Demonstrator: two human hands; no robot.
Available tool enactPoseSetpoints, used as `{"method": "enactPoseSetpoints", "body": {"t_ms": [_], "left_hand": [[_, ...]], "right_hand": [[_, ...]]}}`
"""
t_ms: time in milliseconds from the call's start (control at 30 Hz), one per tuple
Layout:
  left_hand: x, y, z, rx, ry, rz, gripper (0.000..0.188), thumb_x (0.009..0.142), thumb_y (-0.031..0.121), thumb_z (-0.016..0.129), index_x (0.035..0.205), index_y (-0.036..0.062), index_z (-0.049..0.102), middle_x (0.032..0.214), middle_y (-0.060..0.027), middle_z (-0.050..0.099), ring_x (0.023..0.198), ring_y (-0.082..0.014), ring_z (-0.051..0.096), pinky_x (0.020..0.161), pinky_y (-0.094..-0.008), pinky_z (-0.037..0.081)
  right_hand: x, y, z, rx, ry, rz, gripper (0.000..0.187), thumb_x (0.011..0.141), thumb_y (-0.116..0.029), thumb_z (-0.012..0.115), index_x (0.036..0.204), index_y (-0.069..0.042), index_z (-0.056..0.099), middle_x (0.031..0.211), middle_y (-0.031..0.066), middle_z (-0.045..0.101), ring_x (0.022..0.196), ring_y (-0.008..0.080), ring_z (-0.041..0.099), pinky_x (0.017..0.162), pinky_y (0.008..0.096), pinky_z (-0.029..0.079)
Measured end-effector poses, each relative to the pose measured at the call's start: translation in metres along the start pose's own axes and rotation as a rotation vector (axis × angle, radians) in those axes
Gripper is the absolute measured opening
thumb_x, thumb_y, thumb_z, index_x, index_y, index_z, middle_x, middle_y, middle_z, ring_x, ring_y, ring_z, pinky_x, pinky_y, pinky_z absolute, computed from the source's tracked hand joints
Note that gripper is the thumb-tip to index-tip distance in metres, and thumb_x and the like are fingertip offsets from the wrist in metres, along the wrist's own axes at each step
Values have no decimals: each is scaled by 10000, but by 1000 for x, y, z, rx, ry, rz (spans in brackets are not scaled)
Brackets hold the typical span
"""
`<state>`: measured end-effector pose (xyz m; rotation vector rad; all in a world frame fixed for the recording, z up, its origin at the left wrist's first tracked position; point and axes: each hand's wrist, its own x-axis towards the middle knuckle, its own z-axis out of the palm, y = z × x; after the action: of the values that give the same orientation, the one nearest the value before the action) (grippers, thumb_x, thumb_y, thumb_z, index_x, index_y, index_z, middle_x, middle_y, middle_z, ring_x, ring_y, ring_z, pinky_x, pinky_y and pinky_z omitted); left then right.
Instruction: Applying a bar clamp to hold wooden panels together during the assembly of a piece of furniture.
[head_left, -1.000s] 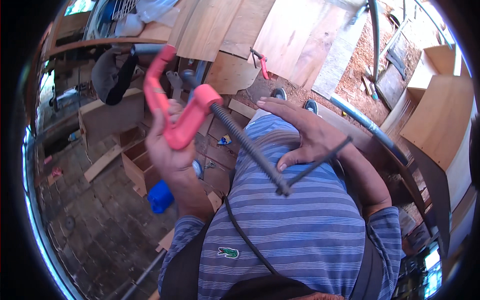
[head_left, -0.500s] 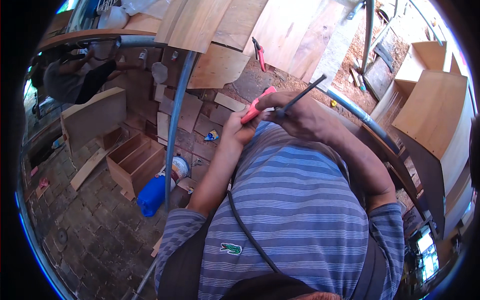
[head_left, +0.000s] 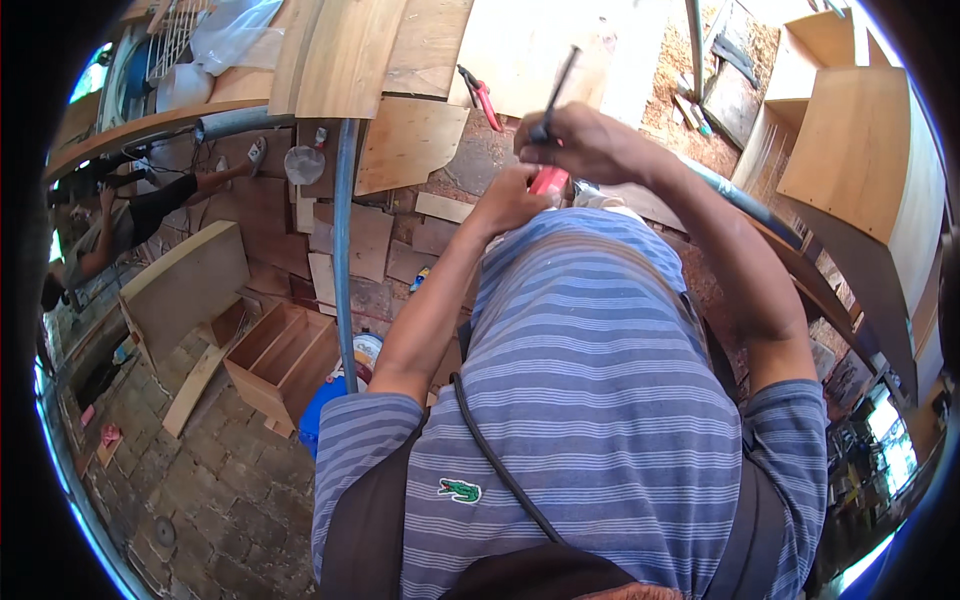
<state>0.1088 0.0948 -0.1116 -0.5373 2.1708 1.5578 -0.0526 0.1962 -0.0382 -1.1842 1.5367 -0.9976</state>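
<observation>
In front of my body, my left hand [head_left: 512, 203] is closed around a red object [head_left: 549, 181] whose kind I cannot make out. Just above it, to the right, my right hand [head_left: 585, 148] grips a thin dark rod [head_left: 563, 84] that points up and slightly right. The hands are close together and partly hide the red object. Beyond them, a red and black hand tool [head_left: 484, 101] hangs or lies at the edge of the pale wooden boards [head_left: 425, 50].
A blue-grey metal pole [head_left: 346, 250] stands left of my arm. On the paved floor are an open wooden drawer box [head_left: 290, 355] and a blue container [head_left: 322, 408]. Wooden cabinets [head_left: 845, 150] stand at the right. Another person [head_left: 150, 215] is at the far left.
My right hand has risen, and the rod has swung from slanting right to nearly upright. The left hand has shifted slightly up and right, with less of the red object showing. The view has shifted.
</observation>
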Motion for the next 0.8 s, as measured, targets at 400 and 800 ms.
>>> {"method": "enactPoseSetpoints", "body": {"t_ms": [400,800], "left_hand": [[63,-38,29,-45,317,22,187,659,148,619,759,-9,641,684,-169,640,647,-245,635,605,-379,475],[82,-35,41,-71,381,-33,230,638,145,641,782,-34,655,672,-188,634,641,-279,639,614,-385,488]], "right_hand": [[14,44,-20,-237,88,94,286,922,-210,573,1051,41,621,890,170,672,831,244,641,782,357,503],[-15,20,-57,-562,371,336,490,833,-309,694,1175,14,557,1072,253,629,966,332,644,838,398,510]]}}
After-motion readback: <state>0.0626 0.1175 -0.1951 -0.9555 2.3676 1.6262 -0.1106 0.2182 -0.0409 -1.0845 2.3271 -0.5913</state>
